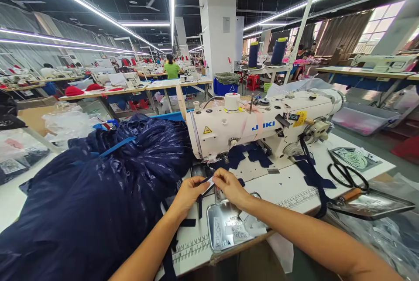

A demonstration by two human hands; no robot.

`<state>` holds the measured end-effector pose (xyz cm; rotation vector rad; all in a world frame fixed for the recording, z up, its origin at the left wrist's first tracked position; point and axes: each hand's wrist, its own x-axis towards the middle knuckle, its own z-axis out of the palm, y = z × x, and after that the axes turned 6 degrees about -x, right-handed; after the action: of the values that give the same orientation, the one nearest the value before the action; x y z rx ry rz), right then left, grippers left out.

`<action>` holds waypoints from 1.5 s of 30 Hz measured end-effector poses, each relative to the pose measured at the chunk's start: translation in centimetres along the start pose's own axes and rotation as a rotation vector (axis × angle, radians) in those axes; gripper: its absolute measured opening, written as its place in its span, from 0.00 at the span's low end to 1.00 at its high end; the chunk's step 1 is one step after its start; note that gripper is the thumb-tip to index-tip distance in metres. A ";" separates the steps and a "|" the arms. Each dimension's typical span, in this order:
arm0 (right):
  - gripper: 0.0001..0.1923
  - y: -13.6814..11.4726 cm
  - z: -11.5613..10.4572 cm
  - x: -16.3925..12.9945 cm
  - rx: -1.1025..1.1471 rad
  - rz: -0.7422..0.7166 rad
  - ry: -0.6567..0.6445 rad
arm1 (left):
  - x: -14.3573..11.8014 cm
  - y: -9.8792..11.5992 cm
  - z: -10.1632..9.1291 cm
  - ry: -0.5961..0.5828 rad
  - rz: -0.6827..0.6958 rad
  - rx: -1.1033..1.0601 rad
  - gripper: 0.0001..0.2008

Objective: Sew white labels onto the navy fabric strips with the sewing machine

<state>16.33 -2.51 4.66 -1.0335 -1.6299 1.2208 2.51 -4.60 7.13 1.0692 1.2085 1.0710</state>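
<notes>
My left hand (189, 194) and my right hand (230, 186) meet in front of the sewing machine's needle area. Between their pinched fingertips is a small white fabric label (209, 183), with a dark navy strip against it. How the two lie together is partly hidden by the fingers. Just beyond the hands stands the white sewing machine (225, 126). Below my right hand, a shiny metal tray (225, 213) holds several printed white labels. A large heap of shiny navy fabric (131, 189) lies left of my left hand.
Black-handled scissors (348, 176) and a second metal tray (376, 204) are on the right. Navy scraps (258, 154) lie under the machine arm. A ruler tape (191, 250) runs along the table front. Two navy thread cones (278, 52) stand behind. Farther off, a person in green (171, 70) sits.
</notes>
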 end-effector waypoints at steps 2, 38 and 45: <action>0.07 0.0 -0.7 0.1 -0.064 -0.027 -0.042 | 0.0 -0.2 -0.1 0.009 -0.010 -0.005 0.14; 0.05 0.4 -6.4 0.3 -1.410 -0.725 -0.423 | 0.7 0.7 0.1 0.034 0.999 1.465 0.10; 0.11 1.1 -7.0 1.1 -1.368 -1.009 -0.183 | 3.0 -1.8 -0.4 -0.197 1.146 1.801 0.08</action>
<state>22.68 0.75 5.05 -0.5433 -2.6333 -0.6326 2.33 -1.89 4.82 3.4048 1.2034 0.2534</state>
